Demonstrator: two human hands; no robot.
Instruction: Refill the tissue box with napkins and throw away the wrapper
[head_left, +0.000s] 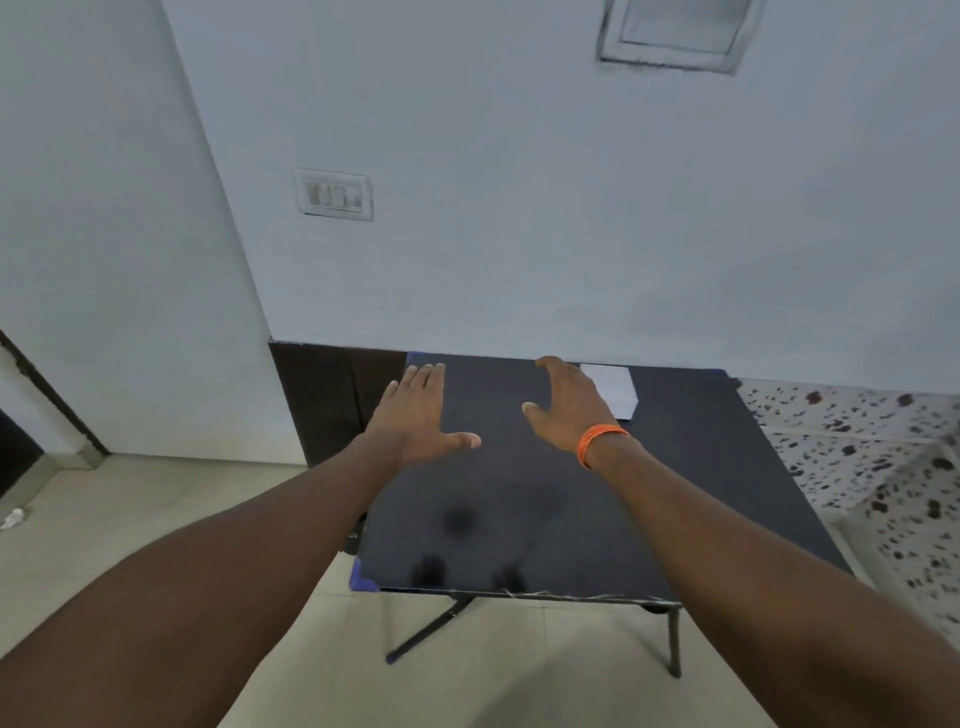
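White napkin pack (613, 388) lies at the dark bench's (519, 519) far edge, beside my right hand (563, 410). Both grips, left hand (415, 410) too, are spread, holding nothing. I'd reach right, pinching its sides.

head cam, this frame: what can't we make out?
- White item at the table's far edge: partly behind the right hand; box, napkins or wrapper, cannot tell.
- Wall switches: blurred.
- Small white scrap on the floor: too small, at the left edge.
- Left hand: open, empty.
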